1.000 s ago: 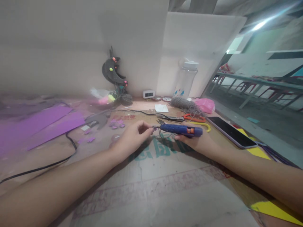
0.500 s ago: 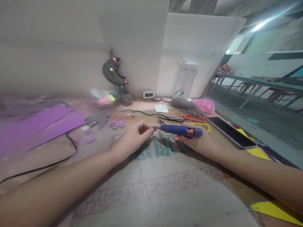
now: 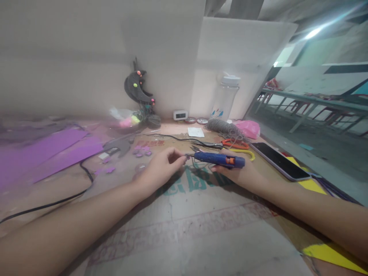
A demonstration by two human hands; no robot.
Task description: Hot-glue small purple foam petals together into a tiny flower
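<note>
My right hand (image 3: 234, 172) is wrapped round a blue hot glue gun (image 3: 214, 157), whose nozzle points left. At the nozzle tip, my left hand (image 3: 168, 163) pinches a small purple piece (image 3: 187, 156); most of it is hidden by the fingertips. Tip and piece look to be touching or very close. Both hands are above a printed cardboard sheet (image 3: 184, 226). Left of my left hand lie several small purple flower shapes (image 3: 142, 150), with a few more purple pieces (image 3: 108, 170) farther left.
Pliers with orange handles (image 3: 235, 144) and a yellow-handled tool (image 3: 247, 153) lie behind the glue gun. A phone (image 3: 280, 161) is at right. Grey yarn (image 3: 220, 126), a bottle (image 3: 225, 97), a small clock (image 3: 180, 115) and a dark crescent ornament (image 3: 135, 86) stand behind. Purple sheets (image 3: 63, 149) and a black cable (image 3: 57, 202) lie left.
</note>
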